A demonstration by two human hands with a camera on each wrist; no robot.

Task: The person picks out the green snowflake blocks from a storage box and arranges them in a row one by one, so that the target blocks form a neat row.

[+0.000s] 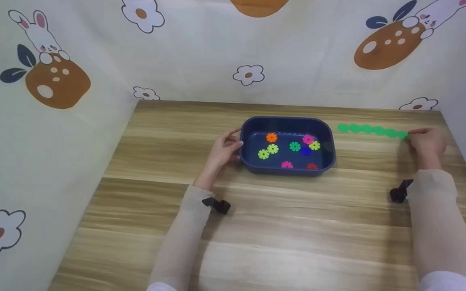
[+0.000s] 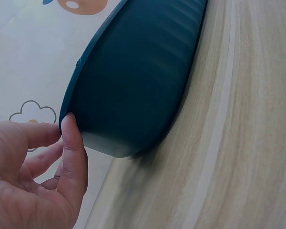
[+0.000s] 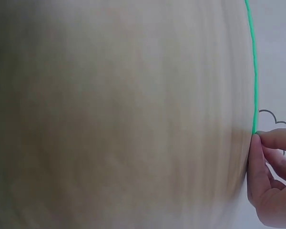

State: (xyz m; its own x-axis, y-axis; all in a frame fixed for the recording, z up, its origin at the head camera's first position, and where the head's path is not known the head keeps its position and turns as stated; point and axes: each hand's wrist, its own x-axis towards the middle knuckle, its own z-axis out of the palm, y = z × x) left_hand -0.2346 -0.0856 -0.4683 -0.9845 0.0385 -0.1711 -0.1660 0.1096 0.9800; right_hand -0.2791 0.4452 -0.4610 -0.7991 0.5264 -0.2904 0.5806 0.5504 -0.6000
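Note:
A dark blue plastic basin [image 1: 287, 171] stands on the wooden table, with several small notched flower discs inside, such as an orange disc [image 1: 272, 138] and a pink disc [image 1: 287, 165]. My left hand [image 1: 224, 150] pinches its left rim between thumb and fingers; the left wrist view shows this hand [image 2: 52, 176] at the rim close up. To the right of the basin runs a flat strip of joined green discs [image 1: 372, 129]. Its right end is pinched by my right hand [image 1: 429, 143]. Edge-on in the right wrist view, the green strip [image 3: 255, 76] looks like a thin line.
The wooden table [image 1: 297, 226] reaches back to a patterned cloth [image 1: 200, 52] hung behind it and at both sides. Black camera mounts sit at the left wrist [image 1: 218, 205] and right wrist [image 1: 400, 192].

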